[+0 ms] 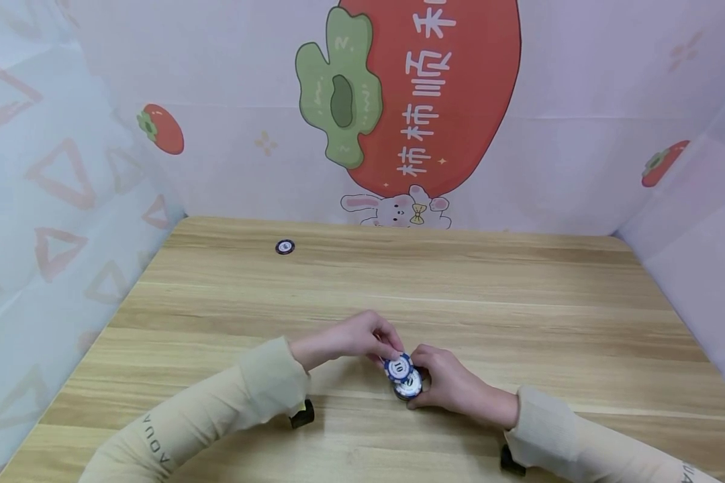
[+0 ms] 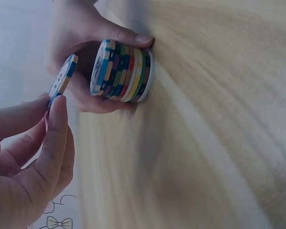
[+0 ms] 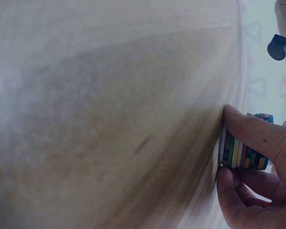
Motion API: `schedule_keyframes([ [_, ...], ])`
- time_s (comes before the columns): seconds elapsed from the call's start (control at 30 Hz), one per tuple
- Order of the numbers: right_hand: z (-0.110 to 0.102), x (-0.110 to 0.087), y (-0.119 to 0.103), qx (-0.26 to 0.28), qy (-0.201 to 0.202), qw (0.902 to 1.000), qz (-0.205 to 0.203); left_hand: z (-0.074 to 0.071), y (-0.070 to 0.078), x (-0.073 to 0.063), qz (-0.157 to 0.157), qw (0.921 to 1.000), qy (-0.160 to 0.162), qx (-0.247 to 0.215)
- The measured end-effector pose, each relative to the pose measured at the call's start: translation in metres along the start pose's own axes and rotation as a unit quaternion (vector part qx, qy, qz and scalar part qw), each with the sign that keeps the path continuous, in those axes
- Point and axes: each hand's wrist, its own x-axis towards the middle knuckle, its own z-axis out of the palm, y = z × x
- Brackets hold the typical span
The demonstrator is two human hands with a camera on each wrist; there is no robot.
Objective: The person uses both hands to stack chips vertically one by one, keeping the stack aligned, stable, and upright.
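Observation:
Between the thumb and fingertips of my left hand [image 1: 359, 335] is a single blue-and-white poker chip [image 1: 398, 367] marked 10. It is tilted and held above a stack of poker chips [image 1: 411, 388]; the left wrist view shows the pinched chip [image 2: 63, 80] apart from the stack's top. My right hand [image 1: 456, 384] grips the stack around its sides, thumb on one side and fingers on the other. Several colours band the stack [image 2: 121, 71] in the left wrist view. Down by the tabletop, the right thumb and fingertips hold the stack [image 3: 243, 152] in the right wrist view.
One dark-rimmed poker chip [image 1: 285, 247] lies flat near the table's far left. The wooden table [image 1: 519, 302] is bordered by a printed cloth backdrop [image 1: 580, 100] at the back and sides.

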Motion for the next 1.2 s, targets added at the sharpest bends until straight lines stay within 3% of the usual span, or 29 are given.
schedule_keyframes([
  [0.57,0.000,0.000,0.000,0.006,0.000,1.0000,0.001,0.019,-0.008,0.005,-0.039,0.9975,0.036,-0.046],
  [1.2,-0.001,0.000,0.001,0.008,-0.008,0.9999,0.006,0.025,-0.011,0.008,-0.044,0.9962,0.051,-0.056],
])
